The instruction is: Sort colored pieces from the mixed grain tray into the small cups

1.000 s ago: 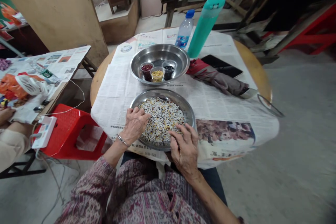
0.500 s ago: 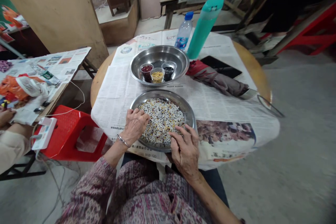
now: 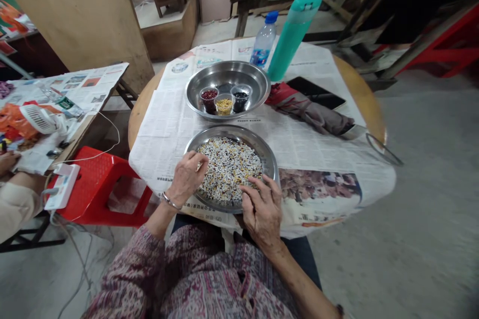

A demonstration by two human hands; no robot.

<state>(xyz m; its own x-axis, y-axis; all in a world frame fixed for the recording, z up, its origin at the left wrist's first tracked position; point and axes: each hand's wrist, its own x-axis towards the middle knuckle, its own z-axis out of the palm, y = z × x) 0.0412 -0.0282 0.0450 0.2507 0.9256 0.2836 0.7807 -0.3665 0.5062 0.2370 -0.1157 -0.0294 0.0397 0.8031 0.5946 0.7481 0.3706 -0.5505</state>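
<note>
A steel basin point(image 3: 270, 152) in front of me holds a mix of white, black, yellow and dark red grains and beans point(image 3: 228, 167). My left hand point(image 3: 187, 175), a bangle at its wrist, is over the basin's left side with thumb and fingers drawn together; what they pinch, if anything, is too small to make out. At the near right rim my right hand point(image 3: 265, 212) lies with its fingers apart, the tips at the mixed grains. Behind stands a second steel basin point(image 3: 194, 84) with cups of red beans point(image 3: 208, 95), yellow beans point(image 3: 224, 105) and black beans point(image 3: 240, 98).
Newspaper point(image 3: 157, 134) covers the round table. Toward the back are a water bottle point(image 3: 264, 42), a teal bottle point(image 3: 294, 37), a folded umbrella point(image 3: 314, 112) and a dark tablet-like device point(image 3: 318, 90). At left are a red stool point(image 3: 97, 184), a power strip point(image 3: 63, 187) and another person's arm point(image 3: 18, 204).
My left hand has lifted slightly and shifted left, its fingers now drawn into a pinch. My right hand stays nearly in place. The view has shifted a little.
</note>
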